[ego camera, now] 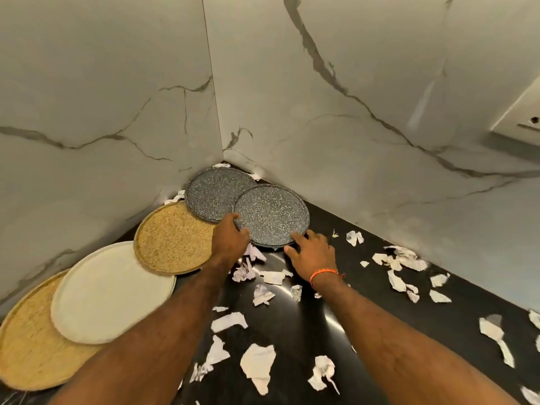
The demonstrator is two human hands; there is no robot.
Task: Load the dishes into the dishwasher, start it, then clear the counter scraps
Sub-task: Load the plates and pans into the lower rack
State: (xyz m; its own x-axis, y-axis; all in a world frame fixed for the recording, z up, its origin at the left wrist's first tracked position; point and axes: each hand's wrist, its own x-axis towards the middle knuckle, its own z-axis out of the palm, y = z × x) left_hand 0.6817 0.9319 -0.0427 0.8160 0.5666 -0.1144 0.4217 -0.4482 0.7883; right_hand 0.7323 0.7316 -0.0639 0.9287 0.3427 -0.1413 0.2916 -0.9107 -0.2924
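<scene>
Several plates overlap in a row along the left wall of a black counter [292, 325]. A speckled grey plate [271, 214] lies nearest the corner, on top of a second grey plate [213, 191]. Further left come a tan plate [172, 238], a white plate [111, 290] and a large tan plate [32, 340]. My left hand [230, 235] grips the near-left rim of the top grey plate. My right hand [312, 249] touches its near-right rim with fingers spread. Torn white paper scraps [257, 366] litter the counter.
Marble-patterned walls [350, 141] meet in a corner behind the plates. More paper scraps [406, 258] lie along the right wall and between my arms. A pale fixture [523, 118] projects at the upper right.
</scene>
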